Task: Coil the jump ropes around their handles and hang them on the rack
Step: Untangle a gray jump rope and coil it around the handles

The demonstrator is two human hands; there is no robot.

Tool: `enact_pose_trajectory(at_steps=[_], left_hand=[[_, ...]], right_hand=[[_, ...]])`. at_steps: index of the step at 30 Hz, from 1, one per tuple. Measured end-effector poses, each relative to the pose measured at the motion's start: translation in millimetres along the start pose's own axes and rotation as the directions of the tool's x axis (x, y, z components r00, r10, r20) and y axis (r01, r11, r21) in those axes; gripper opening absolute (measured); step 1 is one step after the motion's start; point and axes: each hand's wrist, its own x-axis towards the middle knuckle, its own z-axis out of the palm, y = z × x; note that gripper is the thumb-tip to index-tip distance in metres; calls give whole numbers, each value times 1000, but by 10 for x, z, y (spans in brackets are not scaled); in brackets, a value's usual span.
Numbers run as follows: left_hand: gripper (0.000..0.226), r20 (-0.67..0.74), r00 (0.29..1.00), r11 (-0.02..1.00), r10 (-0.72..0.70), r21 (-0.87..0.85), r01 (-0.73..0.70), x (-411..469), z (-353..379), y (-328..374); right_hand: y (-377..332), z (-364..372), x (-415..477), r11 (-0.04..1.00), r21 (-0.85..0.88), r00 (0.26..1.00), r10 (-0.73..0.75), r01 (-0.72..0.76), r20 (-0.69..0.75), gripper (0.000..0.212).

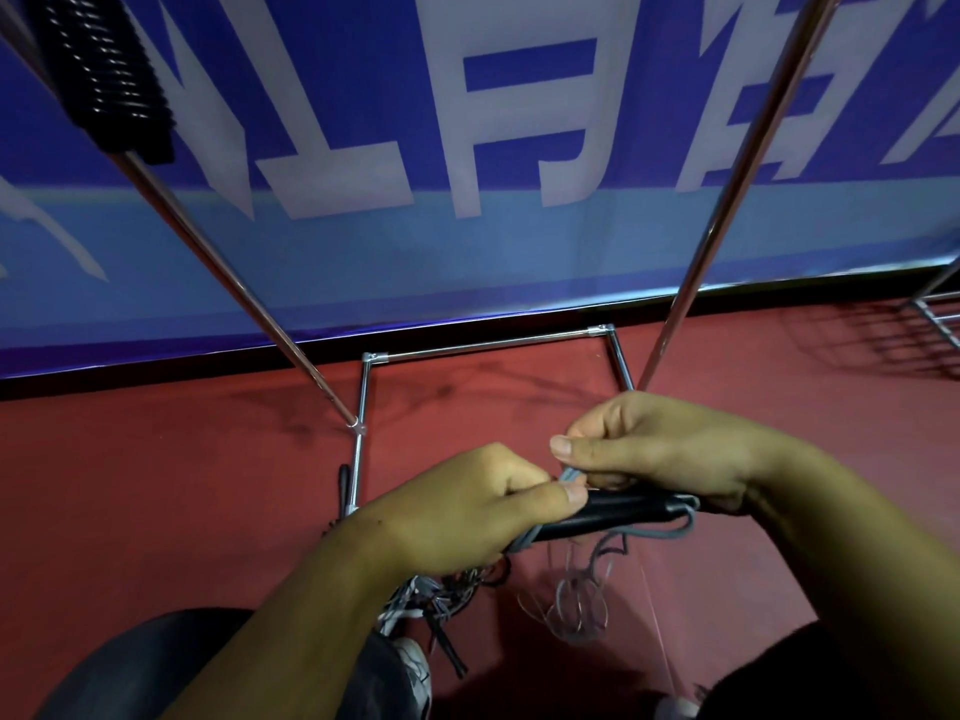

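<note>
At lower centre my left hand (462,511) clenches the black handles (623,511); my right hand (670,449) pinches the grey rope (570,475) just above them; loose rope dangles toward the red floor (156,485); the rack (488,344) stands behind.

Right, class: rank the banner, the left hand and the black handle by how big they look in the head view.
1. Banner
2. Left hand
3. Handle, partly covered, so its full length is unsure.
</note>
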Motion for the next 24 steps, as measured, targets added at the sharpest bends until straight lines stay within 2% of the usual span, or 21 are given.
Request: enact_pose_trajectory(at_steps=[3,6,9,11,15,17,21,24], left_hand=[[57,99,995,989,-9,-145,24,-44,-65,12],[43,228,974,933,7,-351,75,-92,-117,28],[50,305,951,826,59,-550,126,-104,-165,-16],[54,316,947,789,58,-596,151,-101,-172,-30],[56,216,976,770,-39,-616,168,-86,-184,-20],[54,134,982,763,-130,-620,185,-69,-205,-44],[53,35,965,763,-261,-605,228,-29,-223,-66],[44,-36,959,762,-282,-616,201,3,-210,-78]], right_hand=[[64,-13,47,997,10,997,-71,70,26,36],[61,-32,44,982,77,980,-181,175,83,6],[95,-42,39,955,23,952,-298,297,76,15],[137,-19,75,931,-3,931,-365,365,16,13],[211,73,160,896,-209,881,-431,392,-194,4],[249,131,205,879,-324,857,-441,351,-268,14],[307,241,292,855,-425,858,-434,296,-275,17],[315,277,314,858,-468,867,-385,210,-317,24]])
